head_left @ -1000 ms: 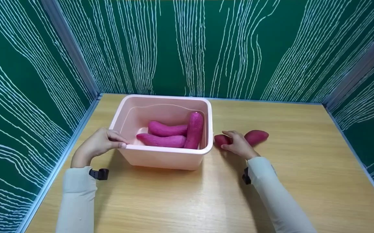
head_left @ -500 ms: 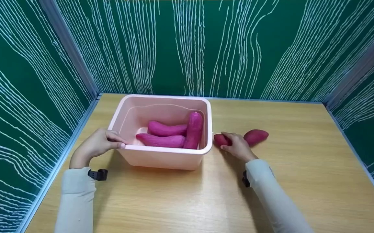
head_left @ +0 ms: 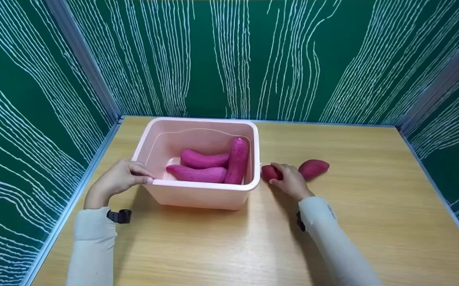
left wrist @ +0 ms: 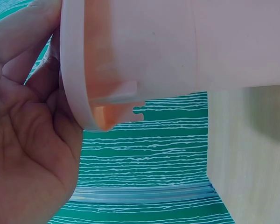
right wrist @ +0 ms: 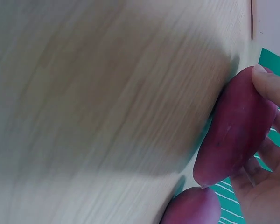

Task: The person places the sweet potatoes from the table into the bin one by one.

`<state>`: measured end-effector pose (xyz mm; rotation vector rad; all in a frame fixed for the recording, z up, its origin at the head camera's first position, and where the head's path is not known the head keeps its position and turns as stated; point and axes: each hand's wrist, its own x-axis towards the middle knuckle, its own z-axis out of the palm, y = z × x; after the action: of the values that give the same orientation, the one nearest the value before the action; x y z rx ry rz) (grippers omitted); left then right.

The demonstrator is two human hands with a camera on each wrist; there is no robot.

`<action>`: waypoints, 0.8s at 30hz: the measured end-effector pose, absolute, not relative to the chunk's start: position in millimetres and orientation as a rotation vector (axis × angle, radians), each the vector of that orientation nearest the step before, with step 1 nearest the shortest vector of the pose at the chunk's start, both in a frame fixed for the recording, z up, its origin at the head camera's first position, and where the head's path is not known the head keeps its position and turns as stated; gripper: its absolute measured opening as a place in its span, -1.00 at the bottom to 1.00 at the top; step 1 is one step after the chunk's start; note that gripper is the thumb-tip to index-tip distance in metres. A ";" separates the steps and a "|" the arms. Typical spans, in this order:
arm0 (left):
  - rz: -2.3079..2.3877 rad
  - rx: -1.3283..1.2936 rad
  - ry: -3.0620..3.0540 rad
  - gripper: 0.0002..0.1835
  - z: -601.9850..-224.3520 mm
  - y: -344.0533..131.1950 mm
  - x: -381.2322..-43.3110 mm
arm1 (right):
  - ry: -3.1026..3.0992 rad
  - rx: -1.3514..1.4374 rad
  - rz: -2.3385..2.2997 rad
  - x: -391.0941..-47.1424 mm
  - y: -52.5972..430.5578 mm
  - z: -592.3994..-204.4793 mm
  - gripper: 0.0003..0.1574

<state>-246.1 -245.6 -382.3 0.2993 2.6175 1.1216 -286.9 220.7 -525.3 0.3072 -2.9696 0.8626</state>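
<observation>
A pale pink plastic bin (head_left: 201,196) stands on the table, and my left hand (head_left: 114,182) pinches its rim at the front left corner. The left wrist view shows the thumb and fingers on either side of that rim (left wrist: 73,60). Inside lie three bright magenta sweet potatoes: one at the back (head_left: 203,159), one in front (head_left: 199,174), and one propped along the right wall (head_left: 238,161). Just right of the bin, my right hand (head_left: 295,184) grips a darker red sweet potato (right wrist: 238,126) with thumb and fingers. Another red sweet potato (head_left: 314,169) lies close beside it.
The wooden table (head_left: 392,206) extends to the right and front. Green panels with white wavy lines (head_left: 332,59) enclose it at the back and both sides, joined by metal corner posts (head_left: 88,59).
Both hands keep their holds, and the gripped sweet potato stays on the table. The right forearm has shifted slightly to the left.
</observation>
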 end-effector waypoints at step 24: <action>1.132 0.250 2.592 -0.79 -381.2 -244.7 -246.6 | -3.016 0.211 0.802 -287.0 215.9 -519.4 -0.26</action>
<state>-246.6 -244.7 -381.2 0.2503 2.5924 1.1320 -287.0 215.9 -519.4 0.2112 -3.0165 0.8023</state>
